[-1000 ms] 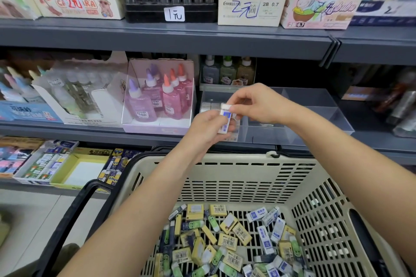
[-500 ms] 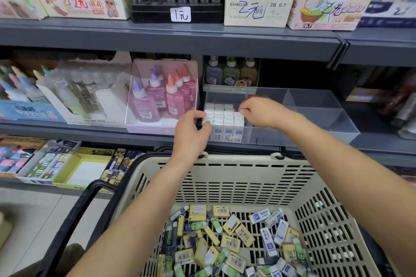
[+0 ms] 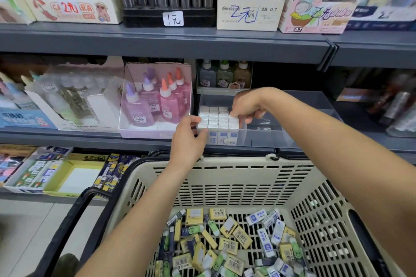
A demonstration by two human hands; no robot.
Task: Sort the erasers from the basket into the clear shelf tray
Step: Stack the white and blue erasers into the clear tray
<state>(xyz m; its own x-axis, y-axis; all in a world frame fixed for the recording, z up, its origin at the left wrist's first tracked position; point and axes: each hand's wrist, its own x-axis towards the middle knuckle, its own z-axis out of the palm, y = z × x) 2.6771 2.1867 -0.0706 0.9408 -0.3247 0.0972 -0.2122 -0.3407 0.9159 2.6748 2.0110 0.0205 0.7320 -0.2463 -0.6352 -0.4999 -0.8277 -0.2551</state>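
Note:
A clear shelf tray [image 3: 292,119] on the middle shelf holds a packed block of upright white-and-blue erasers [image 3: 217,119] in its left part. My right hand [image 3: 249,105] is inside the tray, its fingertips on the right edge of the block, pinching the rightmost eraser. My left hand [image 3: 189,139] rests against the tray's front left corner, thumb and fingers touching the front row. Below, the beige basket [image 3: 236,177] holds several loose erasers [image 3: 227,240] in yellow, green and white-blue wrappers.
A pink box of glue bottles [image 3: 157,101] stands just left of the tray. Small bottles [image 3: 225,74] sit behind it. The basket's black handle [image 3: 74,220] hangs at the left. Boxes of erasers [image 3: 45,171] lie on the lower shelf.
Both hands held one white-blue eraser in front of the tray; the right hand carried it into the tray to the block's right edge. The left hand dropped to the tray's front corner.

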